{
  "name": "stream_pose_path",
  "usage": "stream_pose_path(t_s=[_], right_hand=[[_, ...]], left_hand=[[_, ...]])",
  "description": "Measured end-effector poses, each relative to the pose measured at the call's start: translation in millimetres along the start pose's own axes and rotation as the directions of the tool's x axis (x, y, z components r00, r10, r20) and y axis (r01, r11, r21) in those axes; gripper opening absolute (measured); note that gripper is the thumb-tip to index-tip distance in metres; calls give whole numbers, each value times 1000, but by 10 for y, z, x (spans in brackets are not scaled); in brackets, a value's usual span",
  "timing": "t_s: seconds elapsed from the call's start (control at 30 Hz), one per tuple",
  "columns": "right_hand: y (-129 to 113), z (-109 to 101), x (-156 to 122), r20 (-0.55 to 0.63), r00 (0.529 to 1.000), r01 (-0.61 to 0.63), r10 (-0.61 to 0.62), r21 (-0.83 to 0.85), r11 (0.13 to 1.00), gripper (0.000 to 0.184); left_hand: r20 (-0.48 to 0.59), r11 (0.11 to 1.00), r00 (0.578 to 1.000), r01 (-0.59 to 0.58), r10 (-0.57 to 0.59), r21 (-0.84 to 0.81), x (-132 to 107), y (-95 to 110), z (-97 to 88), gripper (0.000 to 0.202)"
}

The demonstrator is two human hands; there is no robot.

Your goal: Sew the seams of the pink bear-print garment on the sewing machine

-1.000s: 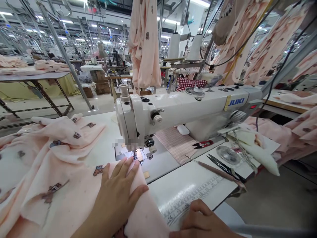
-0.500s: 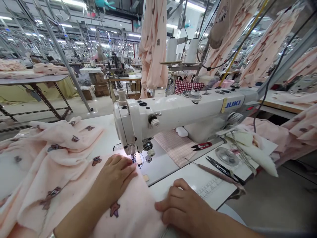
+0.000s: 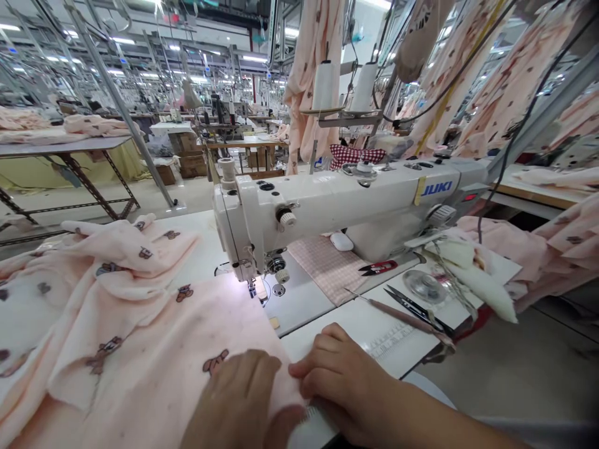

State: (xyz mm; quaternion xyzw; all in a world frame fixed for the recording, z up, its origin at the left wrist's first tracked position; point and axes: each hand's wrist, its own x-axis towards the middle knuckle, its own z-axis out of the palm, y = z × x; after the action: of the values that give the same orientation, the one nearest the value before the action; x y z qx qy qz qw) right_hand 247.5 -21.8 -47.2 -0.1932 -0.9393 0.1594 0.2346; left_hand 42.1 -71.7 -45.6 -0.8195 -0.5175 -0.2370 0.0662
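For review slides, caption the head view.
Left hand on, right hand at the edge of, pale-pink printed cloth by a white sewing machine.

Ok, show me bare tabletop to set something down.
White tabletop shows bare between the pink fabric and machine head, with a smaller patch between the right hand and the pointed tool. Its right end is crowded with black snips and a clear disc.
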Motion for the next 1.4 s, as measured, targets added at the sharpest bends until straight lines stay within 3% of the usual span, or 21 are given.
stream_pose_path(t_s=[0.1, 0.23, 0.3, 0.4, 0.5, 0.57, 0.67, 0.77, 0.83, 0.97, 1.03, 1.1, 1.23, 1.27, 1.33, 1.4], right_hand=[[-7, 23, -19, 0, 1000, -12, 12, 0, 1000, 17], [-55, 20, -18, 2, 999, -48, 48, 14, 999, 15], [-92, 11, -18, -6, 998, -58, 59, 23, 998, 14], [-125, 19, -28, -32, 997, -63, 63, 25, 998, 15], [-91, 76, -45, -96, 995, -28, 31, 35, 999, 15], [-37, 128, -56, -137, 991, 17, -11, 41, 999, 11], [43, 189, -63, -175, 982, 75, -68, 33, 997, 5], [62, 196, -56, -165, 982, 95, -91, 18, 995, 9], [34, 171, -47, -133, 989, 61, -58, 12, 998, 8], [-53, 103, -26, -94, 995, -27, 29, 23, 999, 8], [-79, 82, -17, -88, 995, -32, 34, 27, 999, 8], [-95, 70, -7, -91, 995, -29, 31, 32, 999, 9], [-139, 33, 20, -70, 996, -59, 63, 45, 997, 10], [-156, 20, 28, -59, 995, -80, 82, 44, 996, 9], [-194, -2, 43, -51, 992, -112, 114, 35, 993, 10], [-226, -14, 52, -49, 990, -134, 135, 24, 991, 12]], left_hand=[[-57, 999, 998, 28, -26, 28, 93, -256, -45, 18], [90, 991, 988, 124, -128, 48, 40, -413, -56, 17], [123, 992, 985, 125, -123, -7, 39, -427, -173, 16], [-89, 978, 982, 150, -164, -143, 249, -400, -546, 13], [-405, 961, 882, 159, -241, -224, 668, -347, -950, 9], [-524, 979, 833, 95, -178, -181, 945, -333, -1102, 11], [-551, 999, 834, 43, -20, 30, 1196, -361, -1122, 16], [-550, 960, 827, 49, 117, 277, 1231, -401, -1032, 20], [-577, 922, 793, 49, 197, 383, 1207, -412, -980, 17], [-630, 915, 732, 25, 258, 403, 1201, -394, -928, 10], [-609, 941, 767, 22, 201, 339, 1199, -377, -923, 15], [-524, 960, 838, -3, 156, 280, 1153, -368, -939, 18], [-207, 990, 975, -50, 77, 134, 933, -400, -1076, 15], [-109, 997, 994, -4, 13, 77, 878, -416, -1132, 14], [54, 993, 992, 118, -117, -14, 808, -445, -1250, 10], [63, 978, 980, 195, -190, -77, 810, -449, -1345, 13]])
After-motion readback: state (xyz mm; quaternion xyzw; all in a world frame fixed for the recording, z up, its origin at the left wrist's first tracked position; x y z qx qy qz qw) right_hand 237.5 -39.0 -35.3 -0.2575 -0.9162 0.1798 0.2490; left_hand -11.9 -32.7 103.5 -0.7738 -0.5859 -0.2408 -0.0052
